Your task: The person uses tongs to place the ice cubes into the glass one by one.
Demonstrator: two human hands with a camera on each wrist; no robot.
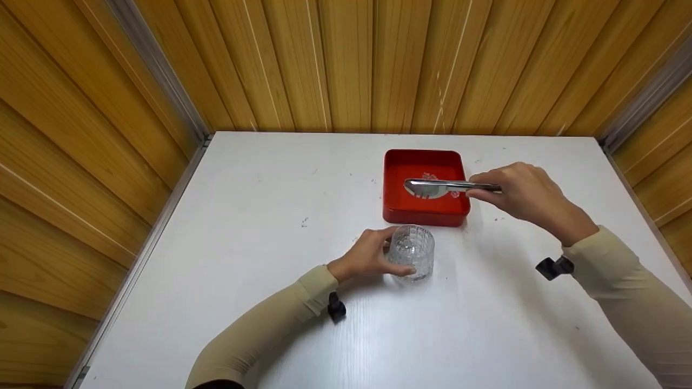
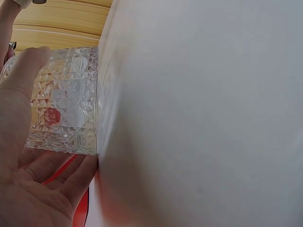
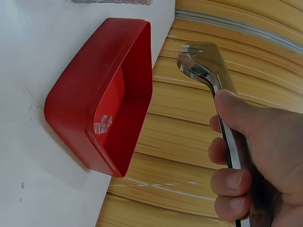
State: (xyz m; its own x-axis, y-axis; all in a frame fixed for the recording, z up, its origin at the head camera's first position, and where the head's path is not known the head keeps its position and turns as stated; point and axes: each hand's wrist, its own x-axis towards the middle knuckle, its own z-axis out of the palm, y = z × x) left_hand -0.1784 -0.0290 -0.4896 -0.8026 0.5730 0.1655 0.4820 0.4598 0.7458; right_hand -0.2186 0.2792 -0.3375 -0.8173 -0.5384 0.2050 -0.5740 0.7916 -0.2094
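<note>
A square red box [image 1: 426, 217] with an open top sits on the white surface [image 1: 259, 216], a few small clear pieces [image 1: 430, 176] lying inside it. On the near side of the box, close to its front wall, a cut-glass tumbler [image 1: 415, 249] stands upright. The left hand [image 1: 370, 254] reaches in from the near left of the box and grips the tumbler's side, thumb on the near side and fingers on the far side. To the right of the box, the right hand [image 1: 521, 189] has its grip closed around a pair of metal tongs [image 1: 453, 185], whose head extends left above the box's interior. The right wrist view shows one forked, spoon-shaped end of the tongs with a flat one behind it; I cannot tell whether the two ends touch. Both forearms wear beige sleeves [image 1: 621, 281], each with a black mount [image 1: 336, 308] at the wrist, one nearer than the box and to its left, the other to its right. Beyond the box rises a wall of wood-patterned panels [image 1: 346, 65], and small dark marks [image 1: 304, 222] speckle the surface to its left.
</note>
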